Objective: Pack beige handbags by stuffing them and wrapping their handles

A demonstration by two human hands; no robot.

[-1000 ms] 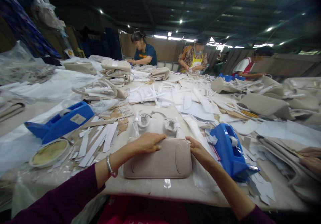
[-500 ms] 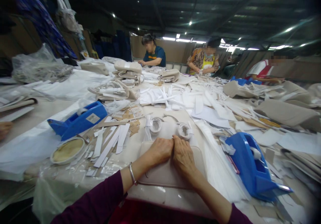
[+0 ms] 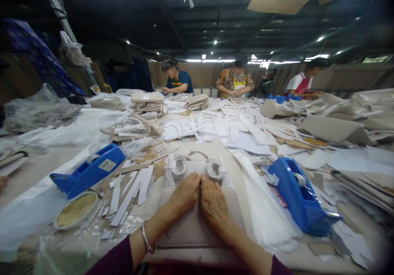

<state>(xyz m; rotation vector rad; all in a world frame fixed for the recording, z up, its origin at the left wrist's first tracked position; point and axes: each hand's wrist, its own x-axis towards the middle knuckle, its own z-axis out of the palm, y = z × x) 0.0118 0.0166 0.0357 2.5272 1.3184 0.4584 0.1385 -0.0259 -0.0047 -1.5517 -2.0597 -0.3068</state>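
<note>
A beige handbag with rounded, piped edges lies flat at the table's near edge. Both of my hands meet at the middle of its far part. My left hand, with a silver bangle at the wrist, has its fingers curled down on the bag. Against it, my right hand has its fingers together and bent over the same spot. My thumbs and what lies under the fingertips are hidden. Just beyond the hands are a left coiled strap and a right coiled strap, both in clear wrapping.
Blue tape dispensers stand left and right. A round tub and paper strips lie at left. White sheets run along the right. Folded beige bags are stacked farther back. Several co-workers sit across the table.
The view has tilted and shifted, so the whole table appears farther left. My hands remain together on the handbag in nearly the same pose.
</note>
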